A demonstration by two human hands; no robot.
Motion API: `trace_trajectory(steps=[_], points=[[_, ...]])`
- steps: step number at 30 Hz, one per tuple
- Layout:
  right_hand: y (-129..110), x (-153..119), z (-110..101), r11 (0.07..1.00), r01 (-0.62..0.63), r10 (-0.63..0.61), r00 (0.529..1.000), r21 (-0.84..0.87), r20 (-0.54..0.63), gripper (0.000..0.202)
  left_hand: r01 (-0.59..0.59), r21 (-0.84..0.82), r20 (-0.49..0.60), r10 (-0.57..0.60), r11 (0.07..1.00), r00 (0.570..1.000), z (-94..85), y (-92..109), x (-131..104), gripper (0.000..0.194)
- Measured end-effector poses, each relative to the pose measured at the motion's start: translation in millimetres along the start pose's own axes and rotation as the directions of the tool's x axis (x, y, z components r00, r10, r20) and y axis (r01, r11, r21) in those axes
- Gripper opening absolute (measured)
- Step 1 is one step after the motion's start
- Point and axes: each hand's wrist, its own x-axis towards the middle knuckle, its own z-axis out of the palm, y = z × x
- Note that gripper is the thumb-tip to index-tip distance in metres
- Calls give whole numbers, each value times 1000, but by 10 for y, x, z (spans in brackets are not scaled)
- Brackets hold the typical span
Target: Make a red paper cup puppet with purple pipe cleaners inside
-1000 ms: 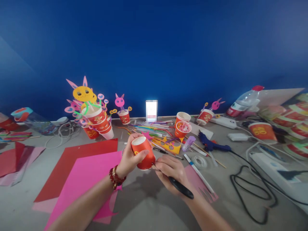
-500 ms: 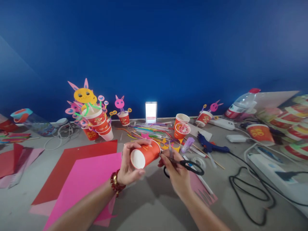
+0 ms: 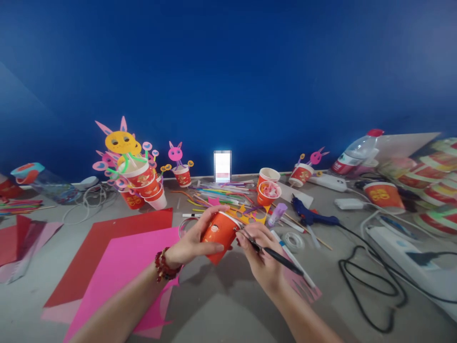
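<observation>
A red paper cup [image 3: 220, 234] with a pale rim is gripped around its side by my left hand [image 3: 194, 240]. The cup is tilted, its rim toward the upper right and its base hidden from me. My right hand [image 3: 262, 252] holds black-handled scissors [image 3: 280, 259], with the blade end against the side of the cup near the rim. How far the blades are apart cannot be made out. Behind the cup lie a yellow paper sheet with cut-out holes [image 3: 259, 214] and a glue stick with a purple cap [image 3: 277, 213].
Pink paper [image 3: 124, 267] and red paper [image 3: 96, 252] lie at left. Decorated cups [image 3: 143, 183] are stacked behind them. A blue glue gun [image 3: 310, 214], its black cord [image 3: 342, 267], a tape roll [image 3: 293, 242] and a power strip [image 3: 396, 252] lie at right. A bright phone screen [image 3: 223, 166] stands at the back.
My left hand has turned the cup, so its white base no longer faces me and its printed side shows. The scissors have swung, handles now pointing down to the right, blades against the cup.
</observation>
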Motion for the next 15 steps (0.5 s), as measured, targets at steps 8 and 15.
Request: trace_trajectory(steps=[8,15], points=[[-24,-75,56,881,-375,377,925,288,49,21,-222,275,-68,249,935,966,11,-141,15,74],[-98,-24,102,660,-549,578,807,513,120,28,-352,483,-15,410,802,912,20,-214,41,70]])
